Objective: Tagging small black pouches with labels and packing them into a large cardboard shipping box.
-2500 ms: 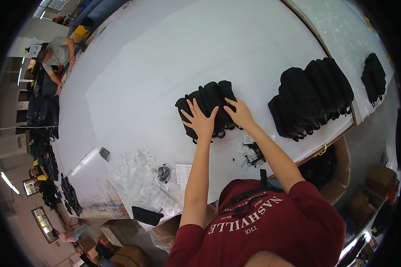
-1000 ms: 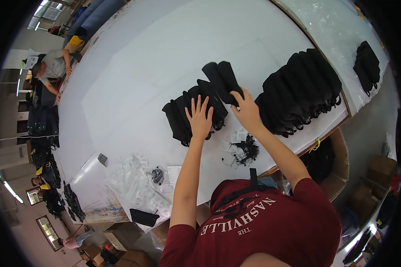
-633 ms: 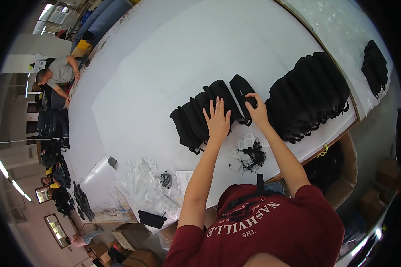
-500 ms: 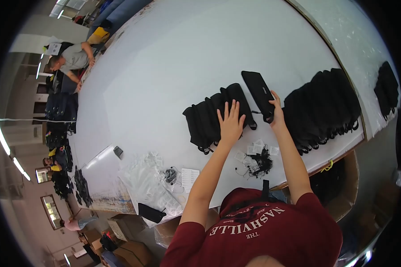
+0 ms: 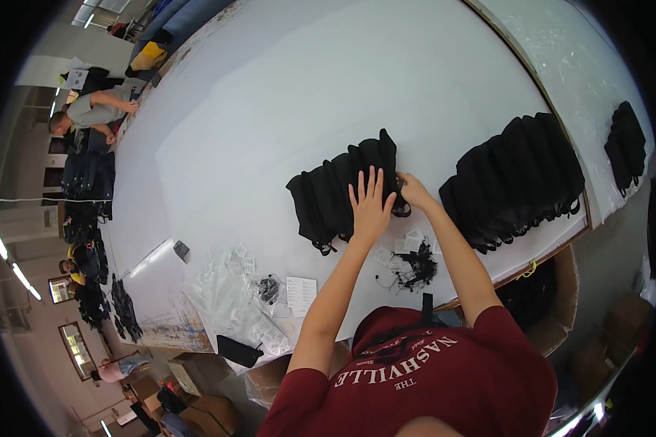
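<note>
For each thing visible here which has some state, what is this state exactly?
Middle row of black pouches, packed side by side
Left hand, fingers extended, resting on middle row
Right hand, at that row's right end, grip unclear
Right row of black pouches, packed side by side
Single black pouch, lying apart
Paper sheet, flat
Black strings, loosely heaped
Clear plastic bags, piled loosely
Cardboard box, open

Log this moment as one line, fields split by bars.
Left hand: spread on black pouch row | right hand: at row's right end | nearby: second pouch row, black cord tangle
</note>
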The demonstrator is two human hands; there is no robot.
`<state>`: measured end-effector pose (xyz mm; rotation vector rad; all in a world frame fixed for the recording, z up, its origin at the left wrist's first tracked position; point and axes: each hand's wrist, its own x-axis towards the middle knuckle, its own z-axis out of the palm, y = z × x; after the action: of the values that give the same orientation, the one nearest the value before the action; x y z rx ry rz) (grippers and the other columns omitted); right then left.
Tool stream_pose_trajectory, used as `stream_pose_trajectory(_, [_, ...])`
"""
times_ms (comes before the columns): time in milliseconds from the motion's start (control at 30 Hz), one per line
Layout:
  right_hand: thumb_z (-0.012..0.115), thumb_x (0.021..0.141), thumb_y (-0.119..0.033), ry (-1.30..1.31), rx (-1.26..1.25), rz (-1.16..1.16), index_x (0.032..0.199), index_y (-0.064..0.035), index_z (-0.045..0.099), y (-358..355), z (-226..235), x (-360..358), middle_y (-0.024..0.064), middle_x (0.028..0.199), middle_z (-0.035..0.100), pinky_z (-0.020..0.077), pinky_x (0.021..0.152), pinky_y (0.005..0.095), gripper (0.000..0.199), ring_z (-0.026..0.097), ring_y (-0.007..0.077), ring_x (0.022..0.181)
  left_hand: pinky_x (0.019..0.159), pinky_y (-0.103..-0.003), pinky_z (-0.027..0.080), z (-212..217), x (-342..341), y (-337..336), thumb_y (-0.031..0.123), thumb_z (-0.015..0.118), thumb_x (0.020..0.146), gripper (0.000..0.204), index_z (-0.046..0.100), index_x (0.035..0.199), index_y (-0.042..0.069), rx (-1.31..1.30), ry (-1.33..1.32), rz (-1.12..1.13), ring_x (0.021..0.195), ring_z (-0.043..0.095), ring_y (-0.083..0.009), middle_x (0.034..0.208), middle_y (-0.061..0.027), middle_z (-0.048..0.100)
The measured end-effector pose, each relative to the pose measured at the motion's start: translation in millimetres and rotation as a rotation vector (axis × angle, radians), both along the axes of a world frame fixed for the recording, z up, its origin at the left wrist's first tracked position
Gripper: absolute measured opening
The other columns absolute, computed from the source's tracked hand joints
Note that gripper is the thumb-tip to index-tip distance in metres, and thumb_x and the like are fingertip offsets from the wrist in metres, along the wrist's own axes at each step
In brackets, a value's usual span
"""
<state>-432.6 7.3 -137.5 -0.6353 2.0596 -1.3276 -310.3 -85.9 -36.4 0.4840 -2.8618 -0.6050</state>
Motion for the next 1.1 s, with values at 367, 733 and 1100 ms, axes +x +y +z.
stream_pose_trajectory(367, [0.06, 0.073, -0.011, 0.708, 0.183, 0.075, 0.113, -0.0112, 0.06, 56.1, 122.2, 8.5, 0.0136, 0.114, 0.052, 0.0365, 0.097, 0.0418, 0.04, 0.047, 0.0307, 0.112, 0.11, -0.051, 0.012, 4.1, -21.7, 11.1, 0.036, 0.038, 0.097, 0.046, 0.038, 0.14, 0.02, -0.109, 0.032, -0.161, 0.138, 0.022, -0.03, 0.151, -0.0042, 0.025])
stream_pose_trajectory(733, [0.074, 0.068, -0.036, 1.172, 0.621, -0.495, 0.115, -0.0285, 0.061, 233.3, 283.0, -35.9, 0.0098, 0.141, 0.034, 0.0179, 0.109, 0.0497, 0.049, 0.029, 0.0336, 0.131, 0.11, -0.053, 0.01, -5.5, -21.0, 12.4, 0.038, 0.036, 0.097, 0.046, 0.036, 0.141, 0.023, -0.13, -0.036, -0.127, 0.139, 0.021, -0.0292, 0.152, -0.0022, 0.023])
stream_pose_trajectory(1100, [0.064, 0.077, -0.029, 0.881, 0.676, -0.5, 0.101, -0.0132, 0.065, 254.5, 275.6, -99.1, 0.0099, 0.116, 0.056, 0.0456, 0.085, 0.0375, 0.028, 0.056, 0.0306, 0.103, 0.11, -0.055, 0.008, -5.9, -23.0, 14.3, 0.04, 0.037, 0.096, 0.047, 0.038, 0.14, 0.024, -0.1, -0.069, -0.102, 0.139, 0.02, -0.0274, 0.152, -0.0011, 0.023])
